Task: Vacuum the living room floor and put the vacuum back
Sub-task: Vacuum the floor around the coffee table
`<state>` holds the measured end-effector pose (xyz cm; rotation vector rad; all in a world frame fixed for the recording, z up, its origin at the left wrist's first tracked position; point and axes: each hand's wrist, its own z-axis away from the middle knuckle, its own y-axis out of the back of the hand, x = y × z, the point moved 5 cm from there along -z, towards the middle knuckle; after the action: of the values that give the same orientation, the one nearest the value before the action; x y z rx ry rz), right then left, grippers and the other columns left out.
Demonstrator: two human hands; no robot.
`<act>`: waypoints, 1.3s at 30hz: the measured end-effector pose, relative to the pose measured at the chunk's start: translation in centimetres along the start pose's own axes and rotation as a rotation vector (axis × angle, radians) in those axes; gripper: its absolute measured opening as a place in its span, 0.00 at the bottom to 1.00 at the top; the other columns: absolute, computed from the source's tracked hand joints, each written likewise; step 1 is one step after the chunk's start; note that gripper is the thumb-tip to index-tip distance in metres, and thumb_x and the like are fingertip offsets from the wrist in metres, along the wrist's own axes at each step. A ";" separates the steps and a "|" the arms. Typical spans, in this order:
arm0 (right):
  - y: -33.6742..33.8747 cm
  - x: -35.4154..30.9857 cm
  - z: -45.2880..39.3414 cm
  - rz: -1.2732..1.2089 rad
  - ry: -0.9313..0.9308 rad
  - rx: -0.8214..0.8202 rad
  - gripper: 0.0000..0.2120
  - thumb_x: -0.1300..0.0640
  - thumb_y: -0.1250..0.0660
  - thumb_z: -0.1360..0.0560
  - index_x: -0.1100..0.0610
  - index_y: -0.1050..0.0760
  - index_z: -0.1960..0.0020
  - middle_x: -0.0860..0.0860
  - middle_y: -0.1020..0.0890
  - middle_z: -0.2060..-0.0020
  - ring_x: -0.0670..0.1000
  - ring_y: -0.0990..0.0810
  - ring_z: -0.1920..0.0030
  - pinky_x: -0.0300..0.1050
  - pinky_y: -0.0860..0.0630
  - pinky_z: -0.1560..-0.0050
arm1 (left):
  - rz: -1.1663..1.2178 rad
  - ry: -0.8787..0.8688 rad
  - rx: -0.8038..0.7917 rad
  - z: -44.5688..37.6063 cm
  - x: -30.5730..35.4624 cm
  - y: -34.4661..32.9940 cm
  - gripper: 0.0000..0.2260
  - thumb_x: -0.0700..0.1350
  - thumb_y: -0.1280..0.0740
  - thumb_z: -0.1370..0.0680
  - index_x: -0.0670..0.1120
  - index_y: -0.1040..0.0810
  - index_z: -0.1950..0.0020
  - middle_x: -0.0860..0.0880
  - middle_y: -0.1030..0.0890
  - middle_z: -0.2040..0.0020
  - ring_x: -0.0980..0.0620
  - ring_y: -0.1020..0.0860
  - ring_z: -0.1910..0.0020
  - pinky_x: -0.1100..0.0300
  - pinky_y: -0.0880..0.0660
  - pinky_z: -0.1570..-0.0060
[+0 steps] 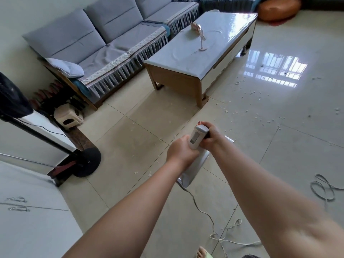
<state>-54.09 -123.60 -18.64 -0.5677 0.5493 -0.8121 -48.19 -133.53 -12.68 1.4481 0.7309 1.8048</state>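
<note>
Hands first, in the head view, the only one: the left hand [181, 148] wraps the near side of the vacuum [197, 138] at its white upper housing, and the right hand [212, 135] curls round the dark handle part just behind it, so both are clenched on the machine and neither is free. The vacuum stands out in front of the person over the tiled floor [130, 138], near the corner of the coffee table [186, 75], its pale body running down and back toward the camera; the nozzle end is hidden beneath the hands and body. From its lower end a thin cord [202, 211] trails loose across the tiles and loops near a bare foot [202, 253]. I judge the housing to be rigid plastic, smooth and a little slippery, light enough for two hands but probably top-heavy, so the handle is the right place for the grip, with the other hand steadying the housing as it does now. The cord is limp and will snag or tangle underfoot; it wants watching. Pale scraps of debris [260, 116] lie scattered to the right on the glossy tiles, so most of the vacuuming looks still to be done.
</note>
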 end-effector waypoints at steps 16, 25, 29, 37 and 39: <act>-3.1 -5.0 -3.7 0.073 0.107 -0.022 0.10 0.61 0.38 0.23 0.60 0.28 0.63 0.53 0.24 0.77 0.50 0.27 0.66 0.43 0.28 0.58 | 0.124 -0.022 0.022 -7.2 0.9 -0.3 0.09 0.48 0.37 0.39 0.48 0.29 0.60 0.48 0.21 0.65 0.45 0.21 0.65 0.51 0.23 0.64; -2.4 -11.8 -5.5 0.115 0.081 -0.031 0.09 0.59 0.38 0.23 0.59 0.28 0.62 0.53 0.26 0.68 0.49 0.28 0.65 0.43 0.28 0.59 | 0.117 -0.034 0.022 -11.5 5.9 -2.5 0.09 0.49 0.37 0.38 0.48 0.29 0.60 0.47 0.21 0.64 0.44 0.21 0.65 0.48 0.22 0.64; -1.9 -14.6 -5.8 0.128 0.064 -0.043 0.10 0.60 0.39 0.22 0.59 0.28 0.62 0.52 0.25 0.71 0.49 0.28 0.65 0.42 0.28 0.60 | 0.111 -0.033 0.022 -13.0 8.0 -3.9 0.06 0.46 0.34 0.35 0.50 0.30 0.61 0.48 0.21 0.64 0.45 0.22 0.64 0.51 0.23 0.65; -0.8 -21.5 -6.7 0.146 0.052 -0.058 0.09 0.60 0.39 0.22 0.59 0.29 0.61 0.52 0.24 0.74 0.49 0.27 0.66 0.43 0.28 0.62 | 0.111 -0.025 0.012 -16.9 13.3 -6.4 0.08 0.48 0.36 0.37 0.50 0.29 0.60 0.49 0.22 0.64 0.45 0.21 0.63 0.49 0.22 0.63; -0.6 -23.0 -7.1 0.150 0.046 -0.057 0.08 0.60 0.39 0.22 0.59 0.28 0.60 0.52 0.23 0.76 0.48 0.27 0.65 0.43 0.28 0.62 | 0.118 -0.019 0.012 -17.8 14.3 -7.0 0.08 0.48 0.36 0.38 0.50 0.29 0.61 0.50 0.22 0.65 0.45 0.22 0.63 0.48 0.22 0.63</act>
<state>-72.05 -107.60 -18.05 -0.5544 0.6507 -0.6698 -66.23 -117.89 -13.69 1.5422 0.6599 1.8758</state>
